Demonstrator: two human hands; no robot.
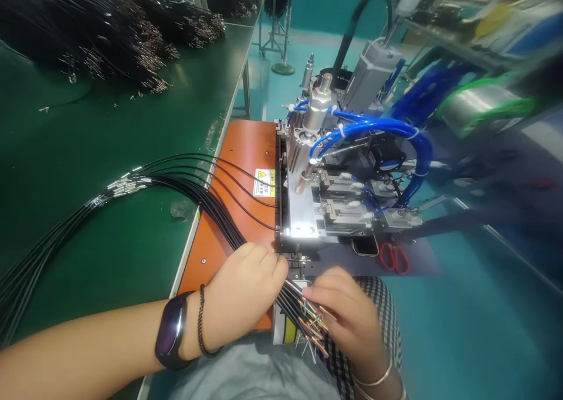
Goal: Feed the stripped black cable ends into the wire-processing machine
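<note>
While the left hand [244, 288] clenches a bundle of thin black sheathed cables [206, 197], with the left fingers [268, 265] curled tightly over the strands at the near edge of a flat orange board [237, 148], the right hand [347, 318] sits just to the right. The right fingers [325, 288] are spread against the cut end of the bundle, where thin coloured inner wires [314, 324] fan out; whether they pinch any wire cannot be told. From the left hand, the cables sweep left across a green bench mat [88, 259] and end in silver metal ferrules [125, 184], while several strands reach right to the edge of a silver pneumatic machine [316, 177] laced with blue air hoses [373, 127]. A yellow warning label [264, 183] sits on the orange board. Heaped piles of black cables [88, 30] lie far left on the bench. Red-handled scissors [393, 257] lie beyond the right hand, near the machine. A black smartwatch [172, 338] and a dark bead bracelet [202, 321] circle the left wrist
</note>
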